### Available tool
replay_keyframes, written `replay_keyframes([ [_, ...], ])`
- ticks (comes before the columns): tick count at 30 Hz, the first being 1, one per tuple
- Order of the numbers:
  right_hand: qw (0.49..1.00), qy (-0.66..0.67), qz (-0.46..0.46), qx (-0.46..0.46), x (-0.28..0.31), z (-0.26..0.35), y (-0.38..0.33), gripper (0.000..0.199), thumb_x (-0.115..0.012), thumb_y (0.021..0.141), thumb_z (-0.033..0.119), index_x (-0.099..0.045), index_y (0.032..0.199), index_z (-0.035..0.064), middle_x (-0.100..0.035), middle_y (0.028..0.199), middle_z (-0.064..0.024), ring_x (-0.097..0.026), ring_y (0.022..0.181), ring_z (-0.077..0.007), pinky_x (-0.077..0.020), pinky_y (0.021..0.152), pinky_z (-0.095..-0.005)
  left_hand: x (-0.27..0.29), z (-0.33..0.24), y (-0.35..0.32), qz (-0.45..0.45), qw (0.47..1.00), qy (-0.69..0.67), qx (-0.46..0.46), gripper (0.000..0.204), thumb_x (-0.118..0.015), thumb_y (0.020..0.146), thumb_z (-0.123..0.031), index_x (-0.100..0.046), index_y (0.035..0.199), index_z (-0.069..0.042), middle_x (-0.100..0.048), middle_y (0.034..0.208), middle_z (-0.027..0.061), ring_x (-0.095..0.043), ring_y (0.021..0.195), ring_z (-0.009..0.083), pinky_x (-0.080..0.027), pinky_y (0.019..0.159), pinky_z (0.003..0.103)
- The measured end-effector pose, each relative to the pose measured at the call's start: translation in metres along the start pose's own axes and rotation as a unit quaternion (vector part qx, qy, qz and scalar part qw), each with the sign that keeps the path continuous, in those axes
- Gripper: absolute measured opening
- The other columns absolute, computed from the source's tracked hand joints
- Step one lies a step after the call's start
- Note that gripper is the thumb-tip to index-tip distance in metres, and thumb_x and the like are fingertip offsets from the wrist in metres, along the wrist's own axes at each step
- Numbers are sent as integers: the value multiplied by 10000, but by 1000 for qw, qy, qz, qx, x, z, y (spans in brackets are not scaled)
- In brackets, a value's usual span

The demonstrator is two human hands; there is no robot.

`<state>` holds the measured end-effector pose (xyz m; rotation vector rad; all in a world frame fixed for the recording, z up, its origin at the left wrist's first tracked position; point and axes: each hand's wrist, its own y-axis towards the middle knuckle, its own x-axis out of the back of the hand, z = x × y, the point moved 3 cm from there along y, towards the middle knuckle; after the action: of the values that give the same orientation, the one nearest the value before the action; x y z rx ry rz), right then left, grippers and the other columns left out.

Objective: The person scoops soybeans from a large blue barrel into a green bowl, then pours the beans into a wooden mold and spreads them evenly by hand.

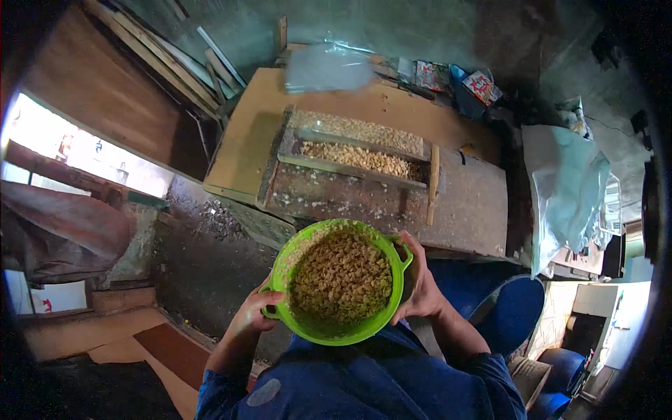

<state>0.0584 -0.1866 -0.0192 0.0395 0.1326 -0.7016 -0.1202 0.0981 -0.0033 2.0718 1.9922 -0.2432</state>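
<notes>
A bright green plastic basin [329,334] with two side handles is held in front of my body, above the near side of the table. Inside lies a heap of light-brown crumbly pieces [339,280], with bits sticking to the inner wall. My left hand [253,311] is closed around the left handle. On the opposite side, my right hand [423,283] grips the basin at its right handle and outer wall. Beyond the basin, a long wooden mould frame [350,166] on the table holds a row of pale crumbly pieces [364,158], with a similar strip behind it.
A wooden stick [433,185] lies at the frame's right end. Clear plastic sheets [329,68] rest at the table's back edge. Another plastic sheet [563,189] hangs at the right. Blue barrels [514,308] stand below the table at right. Planks [161,59] lean at back left.
</notes>
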Motion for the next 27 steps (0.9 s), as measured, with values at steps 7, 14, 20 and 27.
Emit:
replay_keyframes([
  [7,993,45,36,103,17,-17,69,1442,-993,413,510,-139,1497,91,-184,1568,-184,-253,1457,-351,-244,1187,-510,6,-19,31,-211,948,-98,216,677,-612,927,-244,-355,1504,-2,-511,1445,148,-528,1301,289,-430,1081,448],
  [14,981,109,-64,149,9,-9,109,1468,-908,403,689,-72,1466,119,-171,1553,-193,-313,1421,-379,-312,1164,-546,8,-4,45,-230,939,-201,158,1021,-640,868,-648,-241,1547,2,-368,1552,141,-349,1441,275,-311,1169,444],
  [20,983,79,-141,87,-8,1,124,1460,-867,455,739,-43,1481,106,-226,1527,-193,-331,1404,-361,-313,1160,-516,37,17,64,-211,958,66,180,1018,-538,859,-754,-291,1524,-24,-441,1500,121,-472,1343,283,-412,1107,454],
  [27,959,51,-270,70,-24,5,142,1284,-795,637,733,-72,1477,84,-266,1499,-194,-390,1359,-360,-335,1147,-509,75,15,98,-209,959,37,189,958,-560,878,-711,-282,1518,-55,-413,1511,105,-453,1360,262,-392,1124,444],
])
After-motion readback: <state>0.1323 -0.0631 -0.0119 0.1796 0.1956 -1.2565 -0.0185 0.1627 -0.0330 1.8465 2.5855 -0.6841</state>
